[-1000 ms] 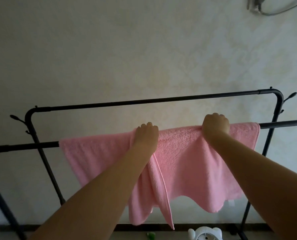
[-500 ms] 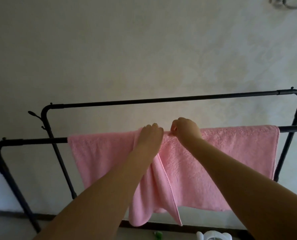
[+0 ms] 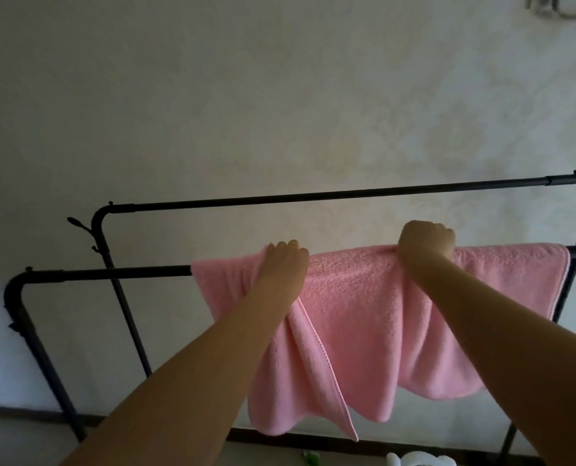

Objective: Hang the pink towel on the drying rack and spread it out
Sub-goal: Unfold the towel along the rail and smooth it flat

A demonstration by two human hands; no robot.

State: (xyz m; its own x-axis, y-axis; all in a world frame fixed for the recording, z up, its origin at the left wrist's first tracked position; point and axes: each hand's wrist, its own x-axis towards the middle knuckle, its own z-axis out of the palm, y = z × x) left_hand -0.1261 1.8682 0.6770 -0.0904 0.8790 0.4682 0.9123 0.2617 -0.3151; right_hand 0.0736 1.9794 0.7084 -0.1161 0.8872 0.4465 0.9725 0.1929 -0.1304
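The pink towel (image 3: 363, 317) hangs over the near bar of the black drying rack (image 3: 111, 274), covering the bar from about its middle to near its right end, where the towel's right edge hangs straight down. The left hand (image 3: 284, 267) lies on top of the towel at the bar, fingers curled over the far side and closed on the cloth. Below that hand the towel is bunched: a long fold with a stitched hem runs down to a point near the floor. The right hand (image 3: 426, 245) is a closed fist pinching the towel's top edge at the bar, and creases fan out from its grip. Between the two hands the cloth lies fairly flat over the bar. The rack's far bar (image 3: 330, 195) runs bare behind, close to a pale patterned wall (image 3: 246, 95). A small green thing (image 3: 310, 457) and a white thing (image 3: 421, 460) sit on the floor below. No writing or label can be read anywhere.
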